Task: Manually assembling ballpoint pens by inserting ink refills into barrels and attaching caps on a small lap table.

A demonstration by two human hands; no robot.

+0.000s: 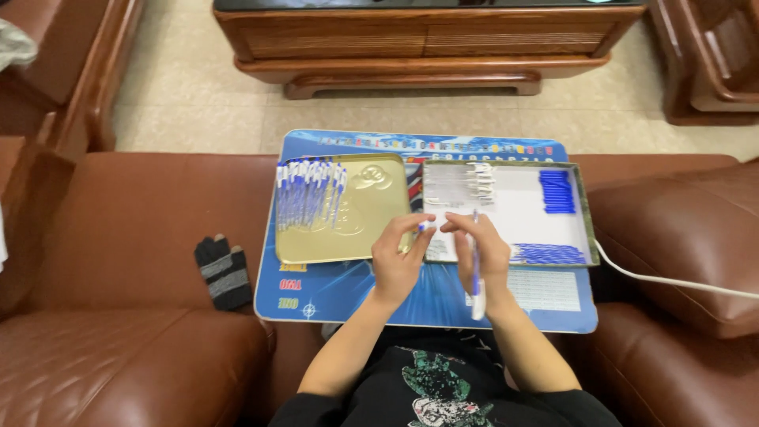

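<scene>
My left hand (401,257) and my right hand (484,249) meet over a blue board (340,289) on my lap. The right hand holds a white and blue pen (477,273) upright, its tip toward the tray. The left hand pinches a small blue cap (424,225) at its fingertips, close to the pen's top. A gold tin lid (360,229) at the left holds a row of several finished blue and white pens (308,194). A white tray (522,209) at the right holds clear pen parts (474,182) and blue caps (557,191).
A brown leather sofa (134,237) surrounds me. A dark striped glove (224,270) lies on the seat at the left. A white cable (672,281) runs across the right cushion. A wooden low table (427,43) stands on the tiled floor ahead.
</scene>
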